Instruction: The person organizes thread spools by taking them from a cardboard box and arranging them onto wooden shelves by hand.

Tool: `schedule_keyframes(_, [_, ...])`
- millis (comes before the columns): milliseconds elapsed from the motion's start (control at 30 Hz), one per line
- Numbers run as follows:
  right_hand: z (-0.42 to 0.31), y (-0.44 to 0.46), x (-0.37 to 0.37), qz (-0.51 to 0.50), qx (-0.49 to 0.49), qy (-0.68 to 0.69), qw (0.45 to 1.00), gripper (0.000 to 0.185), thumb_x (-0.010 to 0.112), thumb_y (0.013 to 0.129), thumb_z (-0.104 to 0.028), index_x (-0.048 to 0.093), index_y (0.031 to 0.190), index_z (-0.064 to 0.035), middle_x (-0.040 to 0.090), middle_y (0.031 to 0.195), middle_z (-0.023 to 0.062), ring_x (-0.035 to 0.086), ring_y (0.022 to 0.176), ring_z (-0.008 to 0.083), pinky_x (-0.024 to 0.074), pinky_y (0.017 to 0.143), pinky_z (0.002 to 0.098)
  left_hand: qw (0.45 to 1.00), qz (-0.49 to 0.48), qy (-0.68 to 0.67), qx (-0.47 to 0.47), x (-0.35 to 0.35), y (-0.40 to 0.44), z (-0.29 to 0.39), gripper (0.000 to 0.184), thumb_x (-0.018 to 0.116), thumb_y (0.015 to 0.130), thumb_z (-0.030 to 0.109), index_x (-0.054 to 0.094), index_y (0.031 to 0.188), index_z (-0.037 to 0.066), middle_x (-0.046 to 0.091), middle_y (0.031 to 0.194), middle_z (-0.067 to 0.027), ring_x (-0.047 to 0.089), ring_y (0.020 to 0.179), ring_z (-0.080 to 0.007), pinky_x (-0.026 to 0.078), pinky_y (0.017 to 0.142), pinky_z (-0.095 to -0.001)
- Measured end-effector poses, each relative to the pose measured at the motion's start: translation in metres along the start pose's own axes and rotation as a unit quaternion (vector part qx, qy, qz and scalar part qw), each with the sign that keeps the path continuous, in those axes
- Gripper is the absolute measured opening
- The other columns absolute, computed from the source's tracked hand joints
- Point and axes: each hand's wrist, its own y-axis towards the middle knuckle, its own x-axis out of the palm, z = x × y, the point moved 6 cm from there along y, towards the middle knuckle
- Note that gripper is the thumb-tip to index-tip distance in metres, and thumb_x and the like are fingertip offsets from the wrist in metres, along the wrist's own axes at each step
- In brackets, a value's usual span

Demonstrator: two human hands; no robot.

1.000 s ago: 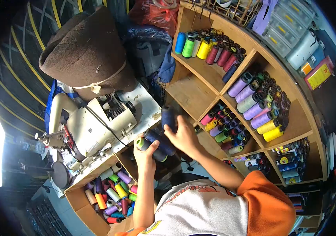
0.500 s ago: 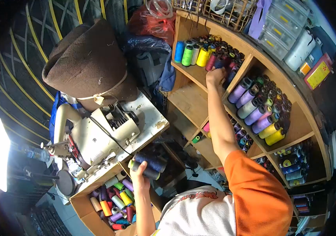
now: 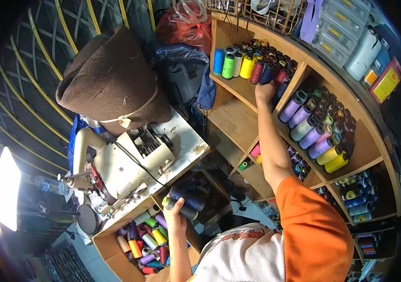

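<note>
My left hand (image 3: 176, 217) grips two dark thread spools (image 3: 188, 201) side by side, one navy and one darker with a lime-green end, above the cardboard box. My right hand (image 3: 265, 91) is up at the top shelf compartment, its fingers closed round the lower end of a navy spool (image 3: 267, 73). That spool stands between a dark red spool (image 3: 257, 72) and other red and navy ones. Yellow (image 3: 247, 67), green (image 3: 228, 66) and blue spools (image 3: 219, 61) stand to its left in the same compartment.
A cardboard box (image 3: 109, 251) of mixed spools lies below a sewing machine (image 3: 130, 164) on a white table (image 3: 188, 141). Brown cloth (image 3: 111, 80) is bundled behind the machine. The wooden shelf (image 3: 304, 54) holds lilac, yellow and other spools in further compartments. A bright lamp (image 3: 7, 188) is at left.
My right hand has carried a navy spool from near my left hand up into the top compartment, among the red spools. My left hand has stayed low with its two spools.
</note>
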Motion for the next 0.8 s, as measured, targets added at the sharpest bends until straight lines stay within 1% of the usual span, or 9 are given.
schedule_keyframes(67, [-0.048, -0.028, -0.044, -0.010, -0.015, 0.009, 1.000, 0.031, 0.063, 0.073, -0.011, 0.057, 0.101, 0.0019, 0.061, 0.093, 0.0259, 0.059, 0.091, 0.0409, 0.0468, 0.081, 0.0465, 1.000, -0.001, 0.028, 0.008, 0.011, 0.003, 0.003, 0.051, 0.076, 0.067, 0.000, 0.054, 0.113, 0.005, 0.060, 0.097, -0.0047, 0.060, 0.087, -0.0173, 0.050, 0.082, -0.0327])
schedule_keyframes(100, [-0.072, -0.046, -0.060, -0.108, -0.010, -0.041, 0.993, 0.027, 0.062, 0.075, -0.011, 0.057, 0.099, -0.0002, 0.062, 0.085, 0.0215, 0.061, 0.084, 0.0376, 0.0483, 0.076, 0.0437, 0.999, 0.004, 0.048, 0.015, 0.022, 0.002, 0.008, 0.052, 0.076, 0.067, 0.000, 0.054, 0.114, 0.005, 0.060, 0.097, -0.0046, 0.060, 0.087, -0.0170, 0.050, 0.082, -0.0325])
schedule_keyframes(167, [-0.080, -0.103, -0.061, -0.335, -0.112, 0.151, 0.923, 0.024, 0.066, 0.078, -0.014, 0.058, 0.097, -0.0014, 0.064, 0.086, 0.0147, 0.063, 0.084, 0.0262, 0.0501, 0.075, 0.0369, 0.996, -0.012, 0.080, 0.031, 0.051, 0.009, 0.019, 0.054, 0.077, 0.066, -0.002, 0.053, 0.115, 0.004, 0.059, 0.097, -0.0044, 0.059, 0.088, -0.0162, 0.049, 0.083, -0.0319])
schedule_keyframes(233, [-0.083, -0.187, -0.090, -0.652, -0.026, 0.281, 0.703, 0.039, 0.073, 0.079, -0.011, 0.059, 0.113, 0.0015, 0.061, 0.117, 0.0091, 0.058, 0.105, 0.0165, 0.0465, 0.091, 0.0318, 0.991, -0.048, 0.111, 0.058, 0.073, 0.027, 0.020, 0.055, 0.077, 0.066, -0.001, 0.053, 0.115, 0.004, 0.058, 0.102, -0.0043, 0.058, 0.091, -0.0156, 0.048, 0.085, -0.0317])
schedule_keyframes(300, [-0.090, -0.238, -0.138, -0.774, -0.108, 0.254, 0.570, 0.058, 0.076, 0.077, -0.013, 0.050, 0.126, 0.0023, 0.062, 0.114, 0.0106, 0.059, 0.103, 0.0166, 0.0478, 0.090, 0.0312, 0.977, -0.102, 0.166, 0.082, 0.117, 0.036, 0.029, 0.055, 0.080, 0.065, 0.004, 0.055, 0.114, 0.004, 0.059, 0.101, -0.0039, 0.058, 0.092, -0.0149, 0.048, 0.085, -0.0303])
schedule_keyframes(400, [-0.082, -0.230, -0.159, -0.718, -0.112, 0.126, 0.675, 0.056, 0.078, 0.074, -0.015, 0.053, 0.121, 0.0016, 0.064, 0.103, 0.0086, 0.064, 0.087, 0.0173, 0.0516, 0.080, 0.0303, 0.921, -0.192, 0.293, 0.170, 0.165, 0.051, 0.028, 0.048, 0.079, 0.066, 0.005, 0.059, 0.110, 0.003, 0.063, 0.100, -0.0057, 0.059, 0.095, -0.0148, 0.046, 0.087, -0.0289])
schedule_keyframes(467, [-0.069, -0.207, -0.159, -0.641, -0.057, 0.264, 0.719, 0.044, 0.076, 0.076, -0.024, 0.059, 0.109, 0.0000, 0.066, 0.090, 0.0172, 0.065, 0.083, 0.0239, 0.0495, 0.074, 0.0347, 0.906, -0.226, 0.313, 0.172, 0.192, 0.050, 0.031, 0.046, 0.079, 0.067, 0.007, 0.059, 0.109, 0.001, 0.064, 0.103, -0.0086, 0.059, 0.097, -0.0138, 0.046, 0.088, -0.0293])
schedule_keyframes(600, [-0.090, -0.149, -0.177, -0.554, -0.176, 0.142, 0.801, 0.043, 0.074, 0.074, -0.013, 0.060, 0.112, 0.0001, 0.067, 0.095, 0.0182, 0.066, 0.090, 0.0303, 0.0505, 0.077, 0.0366, 0.871, -0.250, 0.388, 0.166, 0.235, 0.057, 0.018, 0.048, 0.081, 0.065, 0.015, 0.061, 0.106, 0.001, 0.068, 0.092, -0.0083, 0.064, 0.085, -0.0162, 0.049, 0.081, -0.0314])
schedule_keyframes(800, [-0.041, -0.123, -0.165, -0.397, -0.157, 0.134, 0.894, 0.064, 0.075, 0.075, -0.015, 0.044, 0.129, 0.0025, 0.060, 0.111, 0.0219, 0.061, 0.100, 0.0324, 0.0491, 0.080, 0.0371, 0.840, -0.229, 0.403, 0.280, 0.301, 0.096, -0.001, 0.044, 0.080, 0.066, 0.019, 0.063, 0.102, 0.001, 0.069, 0.084, -0.0125, 0.065, 0.076, -0.0164, 0.051, 0.073, -0.0322])
